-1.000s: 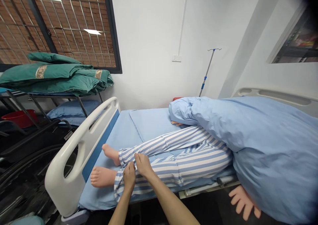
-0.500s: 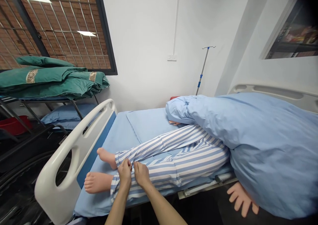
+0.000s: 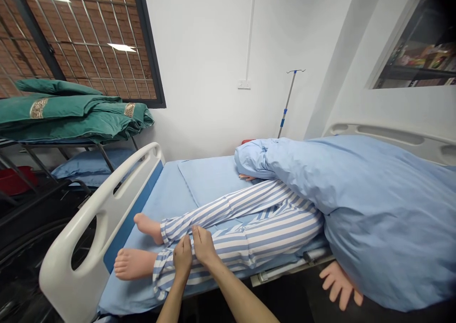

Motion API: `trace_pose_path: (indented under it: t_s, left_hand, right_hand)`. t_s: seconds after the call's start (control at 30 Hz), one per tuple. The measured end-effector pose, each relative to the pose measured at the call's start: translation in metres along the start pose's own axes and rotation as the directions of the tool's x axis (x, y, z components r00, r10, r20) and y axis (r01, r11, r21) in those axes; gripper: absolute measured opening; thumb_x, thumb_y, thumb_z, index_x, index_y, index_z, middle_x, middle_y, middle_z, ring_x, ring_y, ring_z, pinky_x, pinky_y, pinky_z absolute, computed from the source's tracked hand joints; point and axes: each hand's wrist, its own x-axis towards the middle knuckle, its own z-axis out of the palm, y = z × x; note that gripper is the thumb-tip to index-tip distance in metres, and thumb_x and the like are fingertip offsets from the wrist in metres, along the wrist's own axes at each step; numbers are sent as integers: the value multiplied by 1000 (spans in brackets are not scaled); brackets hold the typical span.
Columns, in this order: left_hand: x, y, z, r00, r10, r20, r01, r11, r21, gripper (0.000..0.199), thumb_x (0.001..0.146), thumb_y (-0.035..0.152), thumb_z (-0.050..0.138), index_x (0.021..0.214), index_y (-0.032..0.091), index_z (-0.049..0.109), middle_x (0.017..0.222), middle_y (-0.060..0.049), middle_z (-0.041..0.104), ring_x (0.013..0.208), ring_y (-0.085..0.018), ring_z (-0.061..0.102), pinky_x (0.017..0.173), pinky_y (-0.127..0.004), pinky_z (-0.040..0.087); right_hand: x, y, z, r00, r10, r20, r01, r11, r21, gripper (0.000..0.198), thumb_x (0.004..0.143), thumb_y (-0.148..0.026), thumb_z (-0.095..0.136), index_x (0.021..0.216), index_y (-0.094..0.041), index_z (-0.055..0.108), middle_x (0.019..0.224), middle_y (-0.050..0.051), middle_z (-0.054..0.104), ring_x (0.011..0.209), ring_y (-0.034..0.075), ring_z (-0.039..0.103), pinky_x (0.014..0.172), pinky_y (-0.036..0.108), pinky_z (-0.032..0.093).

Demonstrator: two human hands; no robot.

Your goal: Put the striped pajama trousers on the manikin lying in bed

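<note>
A manikin lies on the bed in blue-and-white striped trousers point(image 3: 281, 230), its near foot point(image 3: 135, 264) and far foot point(image 3: 148, 228) bare. Above the nearer trouser leg, around the shin, my left hand point(image 3: 183, 257) is closed with its fingers curled in. Close beside it on the right, my right hand point(image 3: 204, 246) is closed too, thumb side up. Whatever the fingers of either hand hold, if anything, is hidden. A blue quilt point(image 3: 377, 209) covers the manikin's upper body, and one manikin hand point(image 3: 342, 285) hangs out over the bed's near side.
A white footboard point(image 3: 76, 228) stands at the left and a headboard point(image 3: 392, 135) at the far right. Green folded bedding point(image 3: 71, 118) lies on a rack by the window. Behind the bed rises an IV pole point(image 3: 287, 104). A wheel point(image 3: 21, 266) shows at lower left.
My left hand has moved down toward the near side, and now sits lower than my right hand. The right hand stays closed near the same spot. The view has shifted slightly.
</note>
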Motion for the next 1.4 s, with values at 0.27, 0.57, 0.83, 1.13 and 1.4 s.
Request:
trace_pose_path:
  t_s: [0.27, 0.57, 0.83, 1.13, 1.4]
  left_hand:
    - [2, 10, -2, 1000, -16, -21, 11, 973, -232, 31, 73, 36, 34, 48, 19, 32, 43, 5, 33, 45, -10, 34, 50, -22, 31]
    - [-15, 21, 24, 997, -3, -81, -13, 980, -198, 32, 74, 39, 32, 51, 19, 38, 45, 3, 40, 48, -11, 38, 49, -23, 30]
    - [-16, 17, 29, 997, 70, 10, -69, 992, -101, 33, 78, 39, 28, 53, 19, 36, 48, 4, 37, 50, -11, 38, 52, -22, 29]
    - [-16, 27, 32, 1000, -22, 20, 24, 987, -158, 32, 76, 38, 31, 51, 18, 33, 47, 4, 36, 51, -10, 36, 52, -22, 28]
    - [-18, 47, 45, 999, 32, 16, -27, 968, -250, 31, 76, 39, 32, 53, 19, 39, 50, 3, 42, 52, -11, 39, 53, -23, 31]
  right_hand:
    - [-13, 25, 18, 996, 77, -52, -71, 992, 101, 42, 86, -34, 18, 62, -17, 47, 56, 1, 51, 54, 11, 46, 52, 22, 26]
    - [-4, 32, 17, 972, 217, -94, -175, 927, 331, 37, 83, -37, 25, 54, -18, 39, 51, -2, 41, 50, 10, 39, 50, 21, 27]
    - [4, 26, -30, 994, 67, -89, -38, 955, 295, 41, 84, -37, 24, 53, -16, 40, 49, -3, 38, 49, 8, 37, 49, 20, 26]
    - [-8, 42, -12, 992, 58, -111, -62, 997, -39, 45, 86, -34, 21, 57, -17, 51, 51, 1, 51, 49, 10, 43, 50, 23, 21]
    - [-4, 49, -13, 981, 128, -143, -110, 985, 130, 43, 85, -34, 21, 57, -18, 49, 54, 2, 53, 52, 11, 46, 50, 22, 26]
